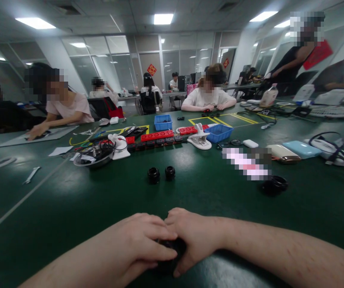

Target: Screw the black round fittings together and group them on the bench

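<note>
Near the table's front edge, my left hand (144,240) and my right hand (194,234) close in from both sides on a dark, black part (169,266). Fingers cover most of it, so its kind cannot be told. My left fingers lie over its top and left side, while my right thumb and fingers wrap its right side. Beyond my hands stand two small black, ring-topped round parts, a left one (153,175) and a right one (170,173), apart from each other. Farther right sits a larger black round part (275,185) with an open ring on top.
A red power strip (156,136) runs across the green table behind a metal bowl of cables (94,158), a white clamp stand (200,138) and a blue bin (219,133). A wrench (32,175) lies left. Power banks (302,149) and cables lie right. Co-workers sit opposite.
</note>
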Demonstrator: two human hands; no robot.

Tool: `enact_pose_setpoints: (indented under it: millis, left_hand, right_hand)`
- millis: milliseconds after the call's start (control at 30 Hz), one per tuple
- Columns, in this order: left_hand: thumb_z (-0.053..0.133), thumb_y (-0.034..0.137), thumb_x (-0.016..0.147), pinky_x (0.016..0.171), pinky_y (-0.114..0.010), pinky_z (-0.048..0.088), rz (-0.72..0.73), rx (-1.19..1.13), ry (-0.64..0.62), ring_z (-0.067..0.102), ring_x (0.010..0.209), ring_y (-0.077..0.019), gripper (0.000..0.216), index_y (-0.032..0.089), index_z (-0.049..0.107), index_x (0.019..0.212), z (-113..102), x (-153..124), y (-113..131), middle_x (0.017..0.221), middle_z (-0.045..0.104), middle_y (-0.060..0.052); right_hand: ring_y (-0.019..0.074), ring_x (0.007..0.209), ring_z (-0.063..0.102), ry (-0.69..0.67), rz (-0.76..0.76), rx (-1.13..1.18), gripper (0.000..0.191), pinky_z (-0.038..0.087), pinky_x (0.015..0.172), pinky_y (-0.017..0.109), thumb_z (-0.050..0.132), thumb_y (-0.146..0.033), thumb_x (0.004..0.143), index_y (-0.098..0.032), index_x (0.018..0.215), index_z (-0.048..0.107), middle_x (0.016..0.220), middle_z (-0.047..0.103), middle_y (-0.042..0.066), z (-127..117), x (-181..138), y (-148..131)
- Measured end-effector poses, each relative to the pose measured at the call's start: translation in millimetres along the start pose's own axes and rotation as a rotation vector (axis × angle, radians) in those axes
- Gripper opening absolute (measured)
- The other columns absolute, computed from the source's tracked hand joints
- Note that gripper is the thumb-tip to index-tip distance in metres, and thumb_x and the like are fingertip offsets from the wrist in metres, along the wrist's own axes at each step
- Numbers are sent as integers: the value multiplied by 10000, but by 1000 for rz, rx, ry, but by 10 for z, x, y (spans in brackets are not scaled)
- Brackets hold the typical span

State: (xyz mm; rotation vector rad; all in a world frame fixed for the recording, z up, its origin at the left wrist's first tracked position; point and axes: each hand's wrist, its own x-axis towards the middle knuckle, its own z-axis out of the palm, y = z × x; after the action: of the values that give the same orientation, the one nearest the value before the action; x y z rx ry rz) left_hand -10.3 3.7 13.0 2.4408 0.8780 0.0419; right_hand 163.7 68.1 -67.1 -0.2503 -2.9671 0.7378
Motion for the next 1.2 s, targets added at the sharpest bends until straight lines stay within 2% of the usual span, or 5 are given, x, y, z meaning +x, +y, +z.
enact_pose_setpoints:
  millis: [400, 733, 900, 1033, 1200]
  left_hand:
    - [702, 233, 724, 724, -335, 424, -288, 188, -16, 571, 831, -220, 318, 227, 623, 1032, 192, 123, 55, 916, 635, -18]
    - [633, 378, 758, 582, -368, 458, -455, 524, 199, 576, 630, -234, 234, 149, 656, 794, 543, 142, 151, 714, 630, -54]
    - [616, 493, 739, 560, -375, 453, -402, 590, 279, 567, 598, -235, 334, 161, 648, 738, 572, 145, 89, 659, 609, -45]
    - [641, 663, 608, 725, -456, 443, -311, 531, 374, 587, 751, -288, 590, 149, 650, 897, 505, 116, 12, 830, 652, -87]
    - [647, 293, 760, 858, -327, 400, 42, 250, 226, 570, 902, -198, 284, 257, 588, 1035, 288, 35, -57, 1005, 635, 8]
  right_hand:
    - [120, 741, 527, -3, -54, -32, 352, 331, 751, 249, 726, -360, 596, -175, 842, 555, 787, 604, -37, 40, 2, 49]
    - [108, 676, 492, -13, -51, -76, 401, 338, 719, 245, 723, -443, 592, -172, 812, 526, 713, 551, -44, 46, 10, 50]
    - [114, 678, 497, -36, -58, -96, 418, 344, 720, 251, 717, -465, 593, -161, 811, 531, 728, 568, -31, 30, 18, 50]
    - [136, 776, 532, -29, -64, -68, 442, 345, 741, 255, 709, -405, 629, -159, 955, 541, 875, 617, 2, 2, 10, 34]
    - [145, 818, 543, -60, -48, -54, 421, 341, 779, 263, 718, -361, 628, -172, 963, 547, 909, 627, -2, -37, 8, -7]
